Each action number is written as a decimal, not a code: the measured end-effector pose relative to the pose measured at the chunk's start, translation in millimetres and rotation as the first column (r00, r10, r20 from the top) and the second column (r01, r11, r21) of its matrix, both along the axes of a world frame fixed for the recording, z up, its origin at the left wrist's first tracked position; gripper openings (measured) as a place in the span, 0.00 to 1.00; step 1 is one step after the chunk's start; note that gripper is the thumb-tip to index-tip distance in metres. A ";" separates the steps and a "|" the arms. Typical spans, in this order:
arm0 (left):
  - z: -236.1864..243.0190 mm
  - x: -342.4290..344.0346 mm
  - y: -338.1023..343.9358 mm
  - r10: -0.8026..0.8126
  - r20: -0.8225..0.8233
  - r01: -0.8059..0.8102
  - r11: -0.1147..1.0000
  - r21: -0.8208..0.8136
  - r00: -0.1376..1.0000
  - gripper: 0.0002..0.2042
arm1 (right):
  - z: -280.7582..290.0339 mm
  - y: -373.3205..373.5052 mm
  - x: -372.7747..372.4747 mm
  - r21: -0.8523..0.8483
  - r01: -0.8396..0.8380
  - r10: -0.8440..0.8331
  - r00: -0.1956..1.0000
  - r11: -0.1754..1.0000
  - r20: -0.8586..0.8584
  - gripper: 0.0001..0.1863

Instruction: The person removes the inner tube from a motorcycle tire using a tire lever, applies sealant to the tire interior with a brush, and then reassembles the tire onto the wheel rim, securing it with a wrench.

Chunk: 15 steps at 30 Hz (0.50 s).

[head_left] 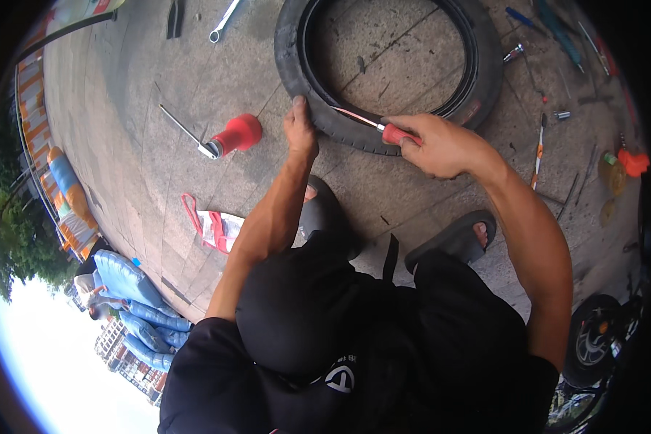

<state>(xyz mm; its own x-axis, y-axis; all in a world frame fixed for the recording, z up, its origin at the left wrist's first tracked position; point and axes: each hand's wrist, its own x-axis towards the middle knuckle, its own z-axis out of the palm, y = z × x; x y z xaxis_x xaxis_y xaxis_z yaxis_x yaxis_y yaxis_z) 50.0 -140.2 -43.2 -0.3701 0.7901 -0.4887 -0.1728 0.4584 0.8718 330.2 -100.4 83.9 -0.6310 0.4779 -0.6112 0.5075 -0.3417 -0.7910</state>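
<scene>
A black rubber tyre (318,108) lies flat on the paved ground (123,145), straight ahead of the person and just beyond both feet. Both hands meet it at its near rim. The left hand (299,126) is closed over the near tread, fingers curled down and thumb pointing toward the rim. The right hand (441,145) is wrapped tight around the red handle of a screwdriver (369,124); the tool's long axis runs from that fist leftward and slightly away, its shaft lying across the tyre's inner bead toward the left hand. The 2 hands sit near each other, the left closer to the shaft's tip.

To the left on the ground lie a red funnel-shaped cap with a metal tool (228,137) and, nearer, a white plastic bag with red handles (213,228). At the right edge sits a small orange-capped bottle (618,166), with thin hand tools (539,148) scattered near it.
</scene>
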 end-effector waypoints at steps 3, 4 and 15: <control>-0.3 -2.5 -2.2 -0.063 -0.031 0.062 0.998 -0.019 0.998 0.23 | -4.9 1.7 -3.9 0.055 0.068 -0.066 0.997 0.996 -0.045 0.20; -0.5 -2.9 -1.8 -0.056 -0.045 0.055 0.998 -0.027 0.997 0.24 | -7.2 3.7 -8.0 0.057 0.076 -0.075 0.997 0.995 -0.024 0.17; -0.6 -2.8 -1.2 -0.016 -0.033 0.015 1.000 -0.022 0.999 0.25 | -9.2 8.2 -4.5 -0.120 0.035 -0.035 0.999 0.992 -0.002 0.17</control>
